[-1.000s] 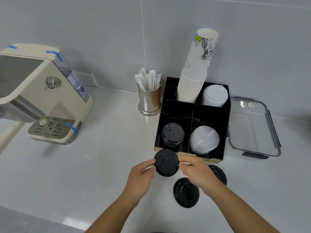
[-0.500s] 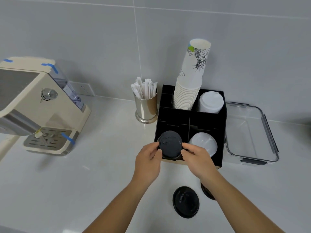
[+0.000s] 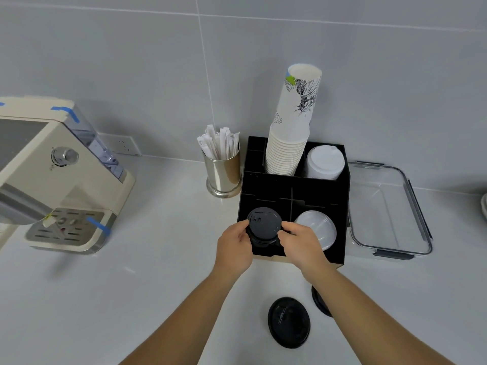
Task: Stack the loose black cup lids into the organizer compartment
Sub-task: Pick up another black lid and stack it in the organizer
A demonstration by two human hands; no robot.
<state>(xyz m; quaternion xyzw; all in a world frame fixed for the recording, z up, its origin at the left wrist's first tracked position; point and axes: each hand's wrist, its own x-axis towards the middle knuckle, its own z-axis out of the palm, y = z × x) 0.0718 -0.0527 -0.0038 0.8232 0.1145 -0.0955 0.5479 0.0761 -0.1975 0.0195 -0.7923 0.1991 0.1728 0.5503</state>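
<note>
A black cup lid (image 3: 264, 226) rests on top of the stack of black lids in the front-left compartment of the black organizer (image 3: 311, 189). My left hand (image 3: 233, 246) pinches its left rim and my right hand (image 3: 303, 242) pinches its right rim. One loose black lid (image 3: 289, 322) lies flat on the counter near me. Another loose black lid (image 3: 317, 300) lies just right of it, mostly hidden under my right forearm.
The organizer also holds clear lids (image 3: 317, 229), white lids (image 3: 325, 162) and a tall stack of paper cups (image 3: 292, 133). A metal cup of wrapped stirrers (image 3: 222, 169) stands left of it, a clear container (image 3: 387, 212) right of it, a coffee machine (image 3: 55, 177) far left.
Both hands carried the lid from above the counter forward over the organizer's front edge and down onto the stack in the front-left compartment.
</note>
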